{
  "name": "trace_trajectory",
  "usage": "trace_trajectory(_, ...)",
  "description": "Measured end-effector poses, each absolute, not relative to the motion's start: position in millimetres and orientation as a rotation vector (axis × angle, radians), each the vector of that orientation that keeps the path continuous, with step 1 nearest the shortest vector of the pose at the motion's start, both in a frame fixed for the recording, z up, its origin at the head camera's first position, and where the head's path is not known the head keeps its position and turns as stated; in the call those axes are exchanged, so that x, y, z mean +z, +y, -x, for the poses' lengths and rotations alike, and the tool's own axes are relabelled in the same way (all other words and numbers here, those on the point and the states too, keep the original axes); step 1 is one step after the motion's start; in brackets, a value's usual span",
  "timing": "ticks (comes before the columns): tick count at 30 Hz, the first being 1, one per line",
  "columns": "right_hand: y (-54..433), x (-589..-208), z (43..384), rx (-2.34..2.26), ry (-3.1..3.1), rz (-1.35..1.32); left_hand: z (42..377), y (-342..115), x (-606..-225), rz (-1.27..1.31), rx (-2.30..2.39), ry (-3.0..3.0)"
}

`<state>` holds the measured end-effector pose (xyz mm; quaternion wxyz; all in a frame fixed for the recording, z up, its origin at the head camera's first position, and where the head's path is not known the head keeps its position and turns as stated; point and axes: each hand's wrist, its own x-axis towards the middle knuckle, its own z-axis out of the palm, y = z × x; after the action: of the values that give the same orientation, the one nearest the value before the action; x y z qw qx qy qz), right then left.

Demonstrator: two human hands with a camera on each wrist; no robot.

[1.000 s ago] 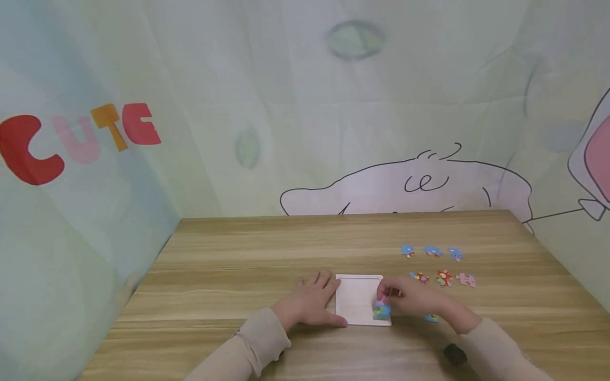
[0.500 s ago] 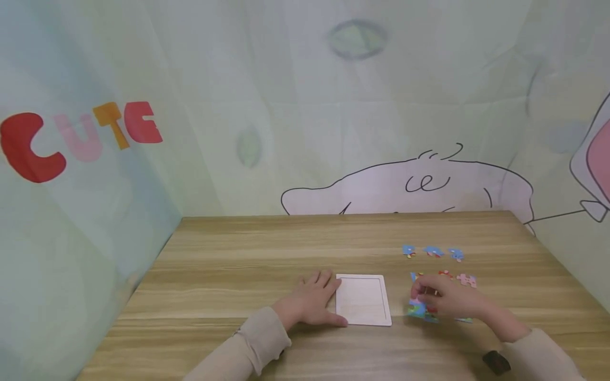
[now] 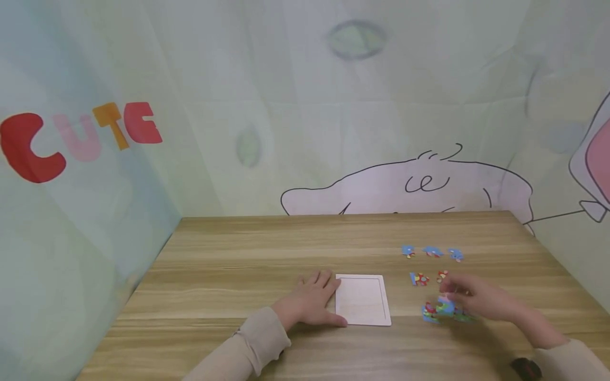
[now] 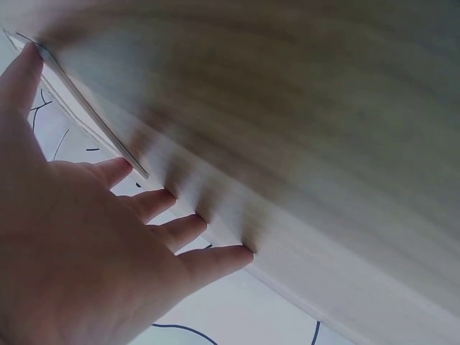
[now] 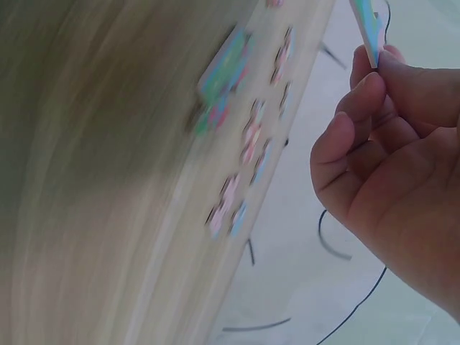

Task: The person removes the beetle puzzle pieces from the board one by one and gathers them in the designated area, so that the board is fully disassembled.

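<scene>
My left hand point(image 3: 312, 301) lies spread on the table at the left edge of a square white puzzle board point(image 3: 363, 301). In the left wrist view its fingers are straight, with the thumb and index finger touching the board's edge. My right hand point(image 3: 481, 297) pinches a blue-green puzzle piece point(image 3: 446, 306) between thumb and fingers. The right wrist view shows this piece point(image 5: 367, 29) tilted on edge and raised off the table. Below it lie loose pieces, among them a red, blue and green piece point(image 3: 430, 313); others there are partly hidden by the hand.
A row of blue puzzle pieces point(image 3: 432, 251) lies farther back on the right. Nearer stands a red and yellow piece point(image 3: 420, 279), with another red one point(image 3: 442, 276) partly covered. The wooden table point(image 3: 248, 248) ends at a printed curtain point(image 3: 238, 174).
My right hand has moved right, from over the board's right side to above the loose pieces, carrying the blue-green puzzle piece. The left hand and the board have stayed put.
</scene>
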<state>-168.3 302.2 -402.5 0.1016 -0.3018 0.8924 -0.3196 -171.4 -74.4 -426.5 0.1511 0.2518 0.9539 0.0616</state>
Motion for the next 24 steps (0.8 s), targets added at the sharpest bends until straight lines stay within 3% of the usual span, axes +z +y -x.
trace_trajectory(24,370.5,-413.9,177.7,-0.785,2.710,0.747,170.6,-73.7,-425.2,-0.707,0.203,2.737)
